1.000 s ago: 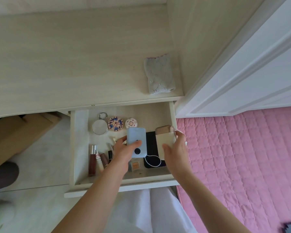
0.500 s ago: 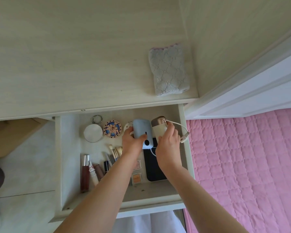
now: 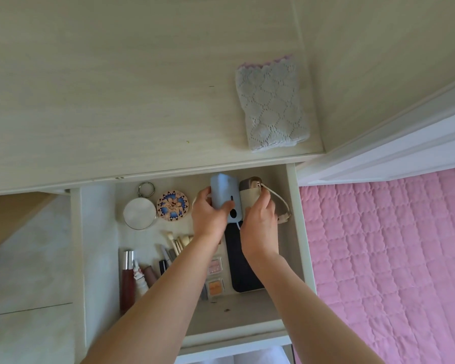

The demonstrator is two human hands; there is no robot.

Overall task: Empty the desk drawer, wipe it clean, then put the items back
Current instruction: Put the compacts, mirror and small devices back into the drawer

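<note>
The open drawer (image 3: 297, 232) sits under the pale wooden desk top (image 3: 116, 88). My left hand (image 3: 208, 214) grips a light blue power bank (image 3: 222, 193), lifted near the drawer's back edge. My right hand (image 3: 258, 222) holds a beige and brown device (image 3: 248, 193) with a white cord (image 3: 279, 199) looping off to the right. Beneath both hands lies a black tablet-like slab (image 3: 241, 269). A folded grey cloth (image 3: 271, 103) rests on the desk at the right.
In the drawer lie a round mirror with a key ring (image 3: 139, 214), a blue patterned disc (image 3: 172, 205), makeup brushes (image 3: 177, 241), lip tubes (image 3: 128, 279) and small palettes (image 3: 215, 286). A pink quilt (image 3: 392, 258) lies right, a white door frame (image 3: 392, 151) above it.
Both hands rose toward the drawer's back edge, carrying the blue power bank and the beige device up off the black slab. The camera view shifted forward over the desk.
</note>
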